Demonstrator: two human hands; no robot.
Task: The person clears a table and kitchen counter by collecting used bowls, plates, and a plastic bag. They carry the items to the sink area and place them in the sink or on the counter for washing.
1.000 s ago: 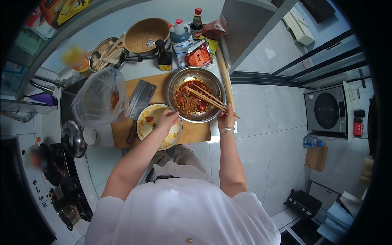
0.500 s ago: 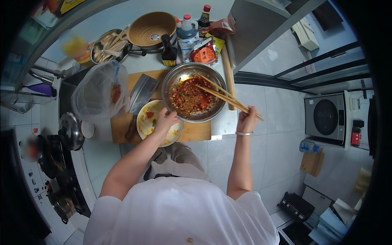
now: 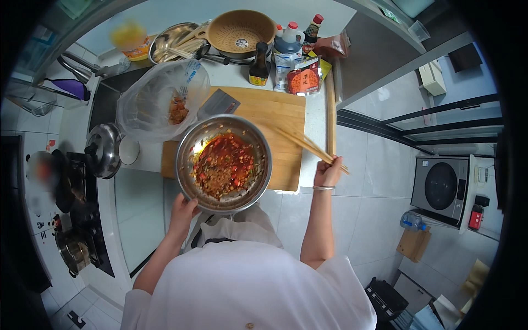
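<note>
A steel mixing bowl (image 3: 260, 184) hangs over the counter's front edge, close to my body. Inside lies a red, oily mix of chopped chili and minced bits (image 3: 226, 165). My left hand (image 3: 183, 213) grips the bowl's near-left rim with its fingers closed. To the right of the bowl, my right hand (image 3: 329, 172) is closed around long wooden chopsticks (image 3: 306, 144), whose tips point to the far left above the wooden cutting board (image 3: 278, 104). A cleaver (image 3: 221, 103) rests on the board, partly hidden by the bowl. The small bowl seen earlier is out of sight.
A clear plastic bag (image 3: 148, 104) with reddish food sits left of the cleaver. Behind the board stand a dark sauce bottle (image 3: 259, 67), a brown colander (image 3: 242, 30) and a red packet (image 3: 304, 80). A steel lid (image 3: 104, 151) and stove (image 3: 91, 214) are at left.
My left hand has brought the steel bowl left and toward my body, off the board's right part. The chopsticks have come out of the bowl and stay in my right hand.
</note>
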